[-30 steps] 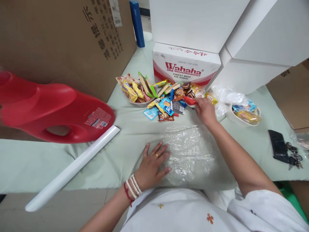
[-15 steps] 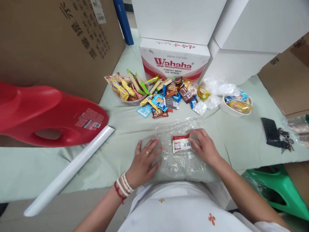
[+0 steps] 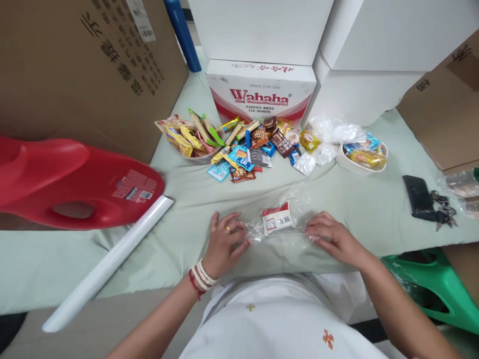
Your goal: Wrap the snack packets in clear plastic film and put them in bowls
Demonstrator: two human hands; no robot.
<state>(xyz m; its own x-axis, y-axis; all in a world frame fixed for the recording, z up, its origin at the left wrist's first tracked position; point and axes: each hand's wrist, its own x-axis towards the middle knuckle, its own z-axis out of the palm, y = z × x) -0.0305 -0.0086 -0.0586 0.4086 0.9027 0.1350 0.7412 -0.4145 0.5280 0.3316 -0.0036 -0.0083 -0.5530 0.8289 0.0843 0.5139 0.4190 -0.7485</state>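
Note:
A clear plastic bag [image 3: 299, 199] lies crumpled on the table in front of me, its near edge folded up. On it rests a small red and white snack packet [image 3: 277, 219] with a barcode. My left hand [image 3: 226, 242], with a ring and bead bracelets, pinches the left side of the bag's plastic. The bag's right side is gripped between the fingers of my right hand [image 3: 333, 237]. Neither hand touches the packet.
Behind are a heap of wrapped snacks [image 3: 258, 149], a bowl of snacks [image 3: 187, 142], a white bowl [image 3: 362, 164] and a Wahaha box [image 3: 262, 92]. A red plastic stool [image 3: 78, 184] and white tube [image 3: 108, 264] are left; keys [image 3: 443, 209] lie right.
Both hands have taken hold of the bag's sides, and its near part has been folded away from me. The packet has tilted slightly. The camera view has shifted a little.

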